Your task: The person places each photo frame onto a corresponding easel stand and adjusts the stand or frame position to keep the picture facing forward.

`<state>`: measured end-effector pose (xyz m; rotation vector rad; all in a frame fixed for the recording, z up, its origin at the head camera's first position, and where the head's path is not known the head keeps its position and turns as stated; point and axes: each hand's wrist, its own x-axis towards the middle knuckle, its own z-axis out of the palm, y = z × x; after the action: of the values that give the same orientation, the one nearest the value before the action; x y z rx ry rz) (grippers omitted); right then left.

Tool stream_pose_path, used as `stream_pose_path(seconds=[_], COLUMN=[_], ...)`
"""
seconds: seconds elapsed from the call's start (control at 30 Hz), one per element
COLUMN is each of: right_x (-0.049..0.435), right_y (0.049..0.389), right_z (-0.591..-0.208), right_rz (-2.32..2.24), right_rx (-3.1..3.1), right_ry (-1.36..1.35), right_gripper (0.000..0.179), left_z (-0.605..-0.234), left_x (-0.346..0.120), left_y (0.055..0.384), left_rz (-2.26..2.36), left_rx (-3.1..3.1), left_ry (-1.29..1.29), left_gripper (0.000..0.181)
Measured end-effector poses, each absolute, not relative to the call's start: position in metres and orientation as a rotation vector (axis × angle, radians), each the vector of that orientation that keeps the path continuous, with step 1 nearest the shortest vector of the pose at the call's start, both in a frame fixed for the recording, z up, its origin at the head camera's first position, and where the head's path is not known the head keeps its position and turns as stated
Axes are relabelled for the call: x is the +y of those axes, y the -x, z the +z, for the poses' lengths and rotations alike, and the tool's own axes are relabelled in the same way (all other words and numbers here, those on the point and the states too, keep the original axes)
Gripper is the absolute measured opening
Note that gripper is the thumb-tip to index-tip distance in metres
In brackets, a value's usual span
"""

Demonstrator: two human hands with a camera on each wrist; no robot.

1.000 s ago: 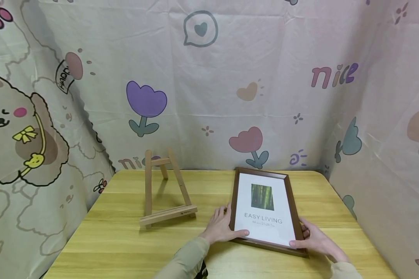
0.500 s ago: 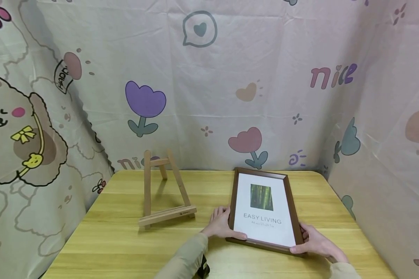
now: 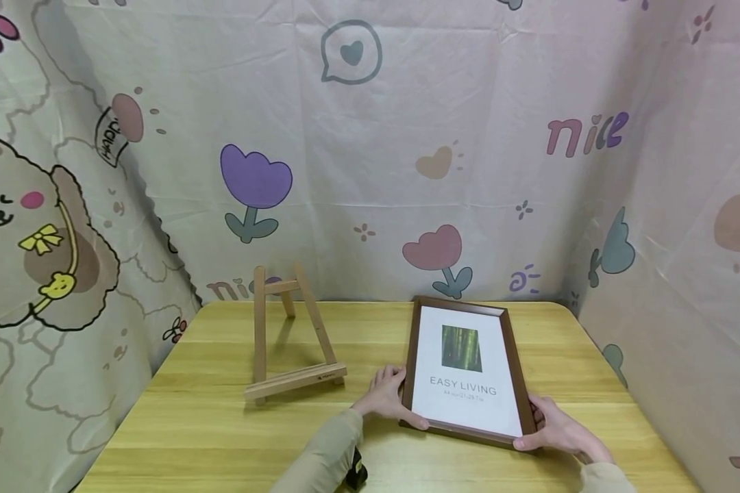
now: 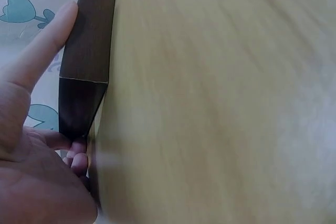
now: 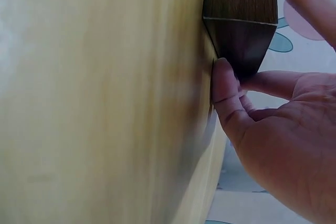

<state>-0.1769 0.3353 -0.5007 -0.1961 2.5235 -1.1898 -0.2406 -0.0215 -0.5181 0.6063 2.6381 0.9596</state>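
A brown wooden picture frame [image 3: 462,373] lies face up on the right of the table, holding a white insert that reads EASY LIVING under a small green forest picture. My left hand [image 3: 390,397] grips its near left corner, thumb on the front rim and the other fingers at the left side. At the near right corner, my right hand [image 3: 558,428] holds the frame between thumb and fingers. Both wrist views show fingertips [image 4: 79,163] tucked in low by the frame's side, close to the tabletop. The fingers of the right hand [image 5: 294,119] are curled at the lower edge.
A light wooden tabletop easel [image 3: 296,378] stands to the left of the frame, its ledge facing forward. The wooden table [image 3: 179,424] backs onto a patterned cloth curtain [image 3: 358,171], which also hangs at both sides. A small black object [image 3: 356,471] shows beside the left sleeve.
The frame's near end has shifted slightly left. My left thumb has slid from the white insert down to the corner of the rim. The right hand stays at its corner; the easel has not moved.
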Motion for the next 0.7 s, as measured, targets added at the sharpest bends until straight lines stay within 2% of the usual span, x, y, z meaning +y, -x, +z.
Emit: stream_pose_path(seconds=[0.53, 0.7], right_x=[0.333, 0.3337], right_y=[0.1735, 0.1728], right_z=[-0.5025, -0.5029], right_rz=[-1.177, -1.172], right_rx=[2.555, 2.575], right_ry=[0.072, 0.128], right_gripper=[0.109, 0.108], left_z=[-0.5217, -0.5223], left_x=[-0.0241, -0.0249], left_y=[0.24, 0.2371], left_rz=[1.064, 1.109], left_rx=[2.588, 2.575], left_ry=[-0.561, -0.556], left_gripper=[0.123, 0.125])
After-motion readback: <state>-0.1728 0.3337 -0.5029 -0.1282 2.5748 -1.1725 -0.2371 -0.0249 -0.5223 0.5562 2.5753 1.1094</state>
